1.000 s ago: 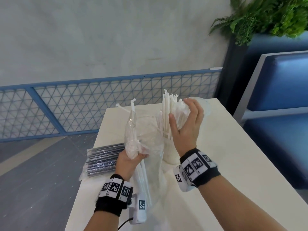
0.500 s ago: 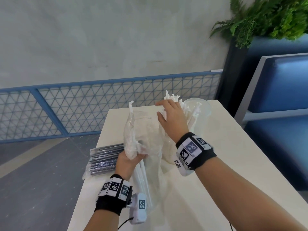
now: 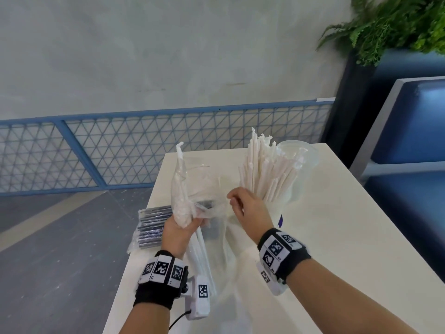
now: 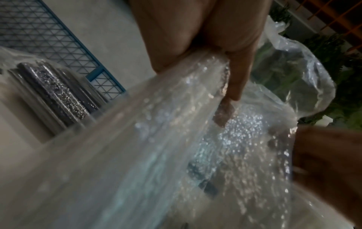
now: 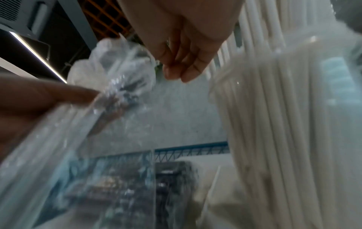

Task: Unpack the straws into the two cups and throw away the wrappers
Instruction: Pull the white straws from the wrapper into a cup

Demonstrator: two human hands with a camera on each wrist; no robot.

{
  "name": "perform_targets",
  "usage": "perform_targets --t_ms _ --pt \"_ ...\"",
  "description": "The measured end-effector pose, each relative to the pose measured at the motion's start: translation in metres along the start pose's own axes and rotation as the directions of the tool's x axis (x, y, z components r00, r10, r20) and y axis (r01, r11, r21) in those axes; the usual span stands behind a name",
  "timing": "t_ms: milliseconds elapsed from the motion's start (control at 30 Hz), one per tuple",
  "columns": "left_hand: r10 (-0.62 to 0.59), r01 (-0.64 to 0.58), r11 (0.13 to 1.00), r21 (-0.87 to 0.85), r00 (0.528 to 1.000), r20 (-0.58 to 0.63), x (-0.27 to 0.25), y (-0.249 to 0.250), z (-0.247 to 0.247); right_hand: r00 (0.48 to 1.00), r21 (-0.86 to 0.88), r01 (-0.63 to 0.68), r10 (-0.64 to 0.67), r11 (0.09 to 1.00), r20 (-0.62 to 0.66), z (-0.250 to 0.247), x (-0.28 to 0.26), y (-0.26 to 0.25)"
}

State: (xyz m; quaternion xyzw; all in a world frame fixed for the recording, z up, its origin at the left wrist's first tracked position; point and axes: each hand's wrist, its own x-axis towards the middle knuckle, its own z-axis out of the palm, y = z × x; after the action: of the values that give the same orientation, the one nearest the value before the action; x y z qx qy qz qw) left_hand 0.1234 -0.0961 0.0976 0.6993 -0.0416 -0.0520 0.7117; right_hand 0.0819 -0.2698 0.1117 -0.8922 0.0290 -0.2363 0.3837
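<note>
My left hand (image 3: pixel 183 227) grips a crumpled clear plastic wrapper (image 3: pixel 181 189) held upright over the table, with a few white straws (image 3: pixel 201 247) left in its lower part. In the left wrist view its fingers (image 4: pixel 233 77) are curled round the wrapper (image 4: pixel 176 139). My right hand (image 3: pixel 242 205) hovers just right of the wrapper with relaxed fingers (image 5: pixel 182 69) that hold nothing. A thick bunch of white straws (image 3: pixel 267 174) stands in a clear cup (image 3: pixel 287 201) beside that hand. Behind the straw tops a clear cup rim (image 3: pixel 304 151) shows.
A sealed pack of black straws (image 3: pixel 154 227) lies at the left edge of the cream table (image 3: pixel 349 249). A blue bench (image 3: pixel 409 131) and a potted plant (image 3: pixel 397 25) stand to the right. A blue mesh fence (image 3: pixel 96 153) and grey floor lie to the left.
My right hand let go of the white straw bunch, now standing in the cup, and came down and left toward the wrapper. My left hand kept its grip.
</note>
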Motion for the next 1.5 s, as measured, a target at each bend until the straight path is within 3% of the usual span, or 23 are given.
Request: perform_targets --t_ms 67,133,233,433,567,667,767,933,1000,1167,1267,1400,1500 --pt "-0.023 0.024 1.0 0.013 1.0 -0.014 0.0 -0.001 -0.004 0.978 -0.082 -0.153 0.163 0.985 0.128 0.016 0.0 0.013" --pt "-0.055 0.055 0.998 0.012 0.998 -0.022 0.002 -0.002 -0.008 0.913 -0.194 -0.259 0.305 0.946 0.27 0.032 0.002 0.024" --pt "-0.089 0.09 0.995 0.051 0.996 -0.024 0.008 -0.005 -0.014 0.845 -0.323 -0.265 0.38 0.908 0.375 0.053 0.007 0.038" --pt "-0.118 0.118 0.992 0.043 0.993 0.017 0.018 -0.004 -0.016 0.803 -0.475 -0.212 0.43 0.854 0.414 0.086 0.016 0.057" --pt "-0.123 0.121 0.991 0.052 0.991 0.052 0.026 -0.003 -0.015 0.737 -0.602 -0.229 0.54 0.765 0.406 0.1 0.023 0.064" --pt "-0.125 0.121 0.991 0.053 0.988 0.091 0.03 -0.005 -0.015 0.744 -0.631 -0.197 0.533 0.751 0.402 0.106 0.025 0.073" --pt "-0.138 0.134 0.99 0.043 0.985 0.107 0.034 -0.011 -0.017 0.74 -0.623 -0.278 0.577 0.731 0.346 0.107 0.028 0.079" --pt "-0.151 0.151 0.989 0.003 0.984 0.093 0.034 -0.011 -0.014 0.686 -0.583 -0.429 0.669 0.69 0.288 0.103 0.027 0.077" --pt "-0.146 0.148 0.989 -0.009 0.985 0.09 0.033 -0.011 -0.014 0.705 -0.548 -0.445 0.654 0.709 0.274 0.098 0.021 0.073" --pt "-0.141 0.142 0.99 -0.005 0.988 0.059 0.027 -0.01 -0.014 0.825 -0.353 -0.429 0.52 0.832 0.223 0.064 0.001 0.042" --pt "-0.146 0.146 0.989 -0.006 0.988 0.053 0.023 -0.01 -0.014 0.901 -0.24 -0.355 0.399 0.903 0.168 0.026 -0.01 0.014" --pt "-0.152 0.15 0.987 0.062 0.988 0.03 0.021 -0.016 -0.012 0.988 -0.19 -0.157 0.156 0.969 -0.02 -0.035 -0.016 -0.02" --pt "-0.134 0.13 0.989 0.072 0.99 0.041 0.013 -0.006 -0.005 0.968 -0.135 -0.041 0.006 0.99 -0.25 -0.077 -0.009 -0.045"
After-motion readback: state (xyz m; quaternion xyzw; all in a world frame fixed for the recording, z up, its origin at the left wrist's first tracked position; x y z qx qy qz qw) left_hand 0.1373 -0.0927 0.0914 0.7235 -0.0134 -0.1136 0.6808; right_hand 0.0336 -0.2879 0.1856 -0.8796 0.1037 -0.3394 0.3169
